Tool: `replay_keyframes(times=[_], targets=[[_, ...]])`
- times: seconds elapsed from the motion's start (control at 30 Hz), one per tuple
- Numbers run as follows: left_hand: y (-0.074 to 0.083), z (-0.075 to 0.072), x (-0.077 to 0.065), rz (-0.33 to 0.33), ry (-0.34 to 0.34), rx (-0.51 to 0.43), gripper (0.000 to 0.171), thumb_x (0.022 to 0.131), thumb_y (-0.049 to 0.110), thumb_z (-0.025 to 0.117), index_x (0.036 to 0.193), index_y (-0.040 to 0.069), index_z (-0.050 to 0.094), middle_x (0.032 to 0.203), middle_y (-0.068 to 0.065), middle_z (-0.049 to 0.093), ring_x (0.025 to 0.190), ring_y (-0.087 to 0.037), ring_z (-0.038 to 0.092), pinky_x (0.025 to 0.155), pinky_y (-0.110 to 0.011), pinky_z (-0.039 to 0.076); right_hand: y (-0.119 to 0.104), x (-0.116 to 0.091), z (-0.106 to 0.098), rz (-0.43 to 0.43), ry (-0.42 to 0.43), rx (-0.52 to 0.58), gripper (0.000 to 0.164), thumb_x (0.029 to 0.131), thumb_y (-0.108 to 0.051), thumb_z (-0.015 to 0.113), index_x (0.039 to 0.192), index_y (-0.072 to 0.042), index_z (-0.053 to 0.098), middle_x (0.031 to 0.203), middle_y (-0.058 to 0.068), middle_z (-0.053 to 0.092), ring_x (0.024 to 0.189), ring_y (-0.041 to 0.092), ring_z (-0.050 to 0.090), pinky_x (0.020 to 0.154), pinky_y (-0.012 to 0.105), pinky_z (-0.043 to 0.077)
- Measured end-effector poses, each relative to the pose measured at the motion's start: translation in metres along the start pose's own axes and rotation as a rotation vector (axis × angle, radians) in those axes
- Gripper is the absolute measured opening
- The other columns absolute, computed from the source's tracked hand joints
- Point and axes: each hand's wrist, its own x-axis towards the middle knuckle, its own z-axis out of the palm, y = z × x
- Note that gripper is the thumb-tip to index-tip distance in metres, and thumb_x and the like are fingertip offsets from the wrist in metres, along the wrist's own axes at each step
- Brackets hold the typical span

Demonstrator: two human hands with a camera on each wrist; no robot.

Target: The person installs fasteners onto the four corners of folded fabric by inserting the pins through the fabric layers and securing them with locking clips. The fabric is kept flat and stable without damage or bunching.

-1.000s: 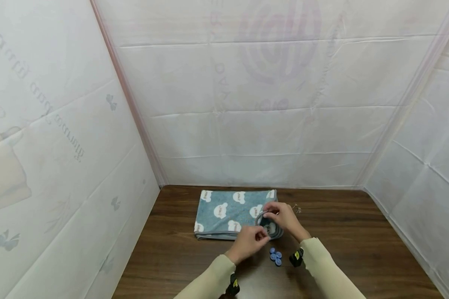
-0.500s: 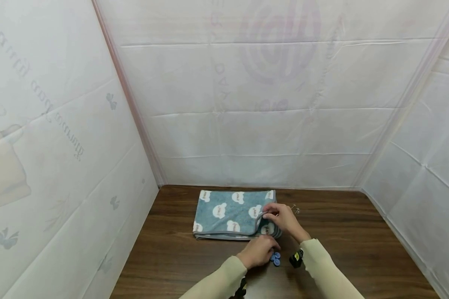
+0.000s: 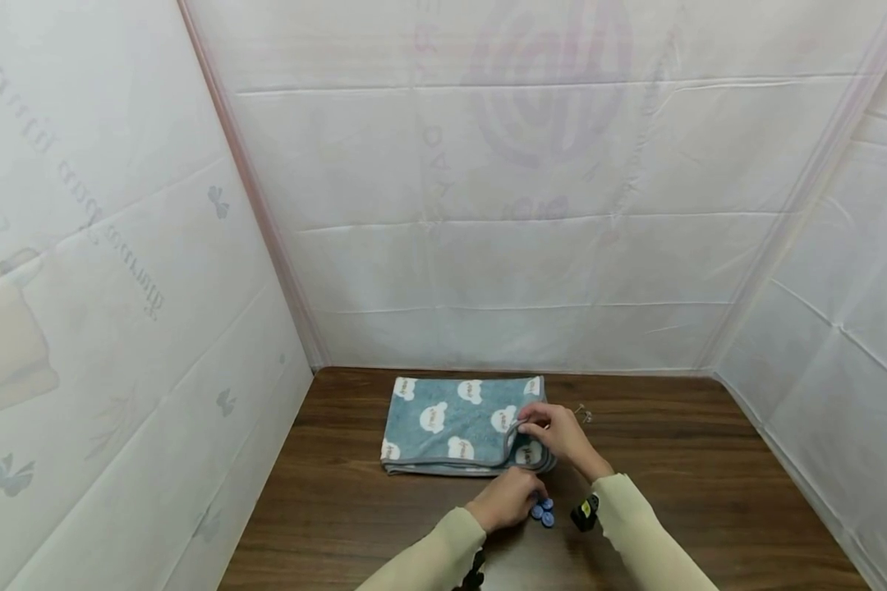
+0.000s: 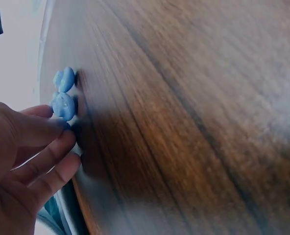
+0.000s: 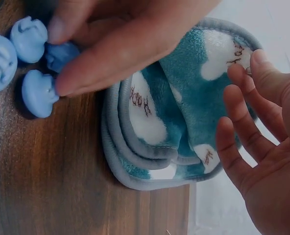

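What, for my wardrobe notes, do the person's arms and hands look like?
The left sleeve and right sleeve are plain, pale yellow-green, reaching the wrists. A black device with a yellow mark sits by the right wrist; a black piece shows by the left. The left hand and right hand wear no gloves.

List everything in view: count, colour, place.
Folded blanket: 1, teal with white bear-head prints and grey trim, on the table
Domed knobs: 4, blue, clustered in front of the blanket
Thin wire-like items: count unclear, silvery, right of the blanket
Table: 1, brown wood grain, beneath these
Sheet walls: 3, white, faint prints, left, back and right
Wrist cameras: 2, black, one per wrist
Sleeves: 2, pale yellow-green, on both arms
Left hand: 1, pinching a knob
Right hand: 1, pinching the blanket's turned-up corner
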Motion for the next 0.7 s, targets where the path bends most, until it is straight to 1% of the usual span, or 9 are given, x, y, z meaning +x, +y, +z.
replay_keyframes(times=[0.2, 0.37, 0.47, 0.5, 0.57, 0.63, 0.7], targets=[[0.001, 0.003, -0.002, -0.006, -0.001, 0.022, 0.017, 0.086, 0.001, 0.076, 0.095, 0.014, 0.081, 0.09, 0.008, 0.075, 0.084, -0.001, 0.068, 0.078, -0.011, 0.05, 0.001, -0.002, 0.002, 0.009, 0.003, 0.014, 0.01, 0.092, -0.011, 0.078, 0.101, -0.014, 0.076, 0.09, -0.006, 0.074, 0.076, 0.008, 0.067, 0.067, 0.029, 0.055], [0.001, 0.006, -0.004, 0.008, 0.009, 0.076, 0.015, 0.085, 0.002, 0.078, 0.094, 0.014, 0.081, 0.089, 0.009, 0.075, 0.083, 0.0, 0.067, 0.078, -0.012, 0.05, 0.001, -0.003, 0.004, -0.007, 0.005, 0.022, 0.011, 0.091, -0.01, 0.078, 0.102, -0.011, 0.076, 0.087, -0.006, 0.073, 0.076, 0.009, 0.066, 0.067, 0.029, 0.055], [-0.002, 0.005, -0.008, 0.006, 0.041, 0.039, 0.015, 0.087, 0.004, 0.076, 0.097, 0.015, 0.08, 0.092, 0.01, 0.075, 0.085, 0.001, 0.067, 0.079, -0.011, 0.05, 0.0, -0.003, 0.005, -0.005, 0.002, 0.03, 0.011, 0.092, -0.01, 0.078, 0.102, -0.012, 0.075, 0.088, -0.006, 0.072, 0.077, 0.01, 0.066, 0.068, 0.028, 0.055], [-0.003, 0.004, -0.009, 0.003, 0.059, 0.023, 0.015, 0.088, 0.005, 0.075, 0.098, 0.015, 0.08, 0.093, 0.01, 0.075, 0.086, 0.001, 0.067, 0.08, -0.011, 0.05, 0.0, -0.003, 0.005, -0.008, 0.003, 0.033, 0.011, 0.092, -0.009, 0.078, 0.102, -0.012, 0.075, 0.089, -0.006, 0.072, 0.078, 0.01, 0.066, 0.068, 0.029, 0.055], [-0.006, -0.001, -0.013, -0.004, 0.116, -0.023, 0.015, 0.09, 0.005, 0.073, 0.101, 0.013, 0.079, 0.095, 0.008, 0.075, 0.089, 0.0, 0.067, 0.082, -0.012, 0.05, -0.001, -0.002, 0.005, -0.014, 0.007, 0.034, 0.011, 0.092, -0.009, 0.077, 0.102, -0.011, 0.075, 0.089, -0.005, 0.072, 0.078, 0.011, 0.066, 0.068, 0.029, 0.055], [-0.009, -0.008, -0.017, -0.001, 0.198, -0.062, 0.015, 0.091, 0.005, 0.072, 0.103, 0.011, 0.078, 0.098, 0.005, 0.075, 0.092, -0.003, 0.068, 0.083, -0.013, 0.051, 0.0, 0.0, 0.005, -0.027, 0.016, 0.026, 0.011, 0.092, -0.008, 0.077, 0.103, -0.009, 0.075, 0.089, -0.004, 0.072, 0.078, 0.012, 0.066, 0.068, 0.029, 0.055], [-0.011, -0.015, -0.02, 0.003, 0.303, -0.086, 0.016, 0.089, 0.001, 0.073, 0.103, 0.007, 0.078, 0.1, 0.0, 0.075, 0.093, -0.008, 0.069, 0.085, -0.017, 0.053, 0.001, 0.001, 0.004, -0.044, 0.023, 0.014, 0.013, 0.092, -0.007, 0.077, 0.104, -0.006, 0.074, 0.088, -0.003, 0.073, 0.077, 0.012, 0.066, 0.068, 0.029, 0.055]])
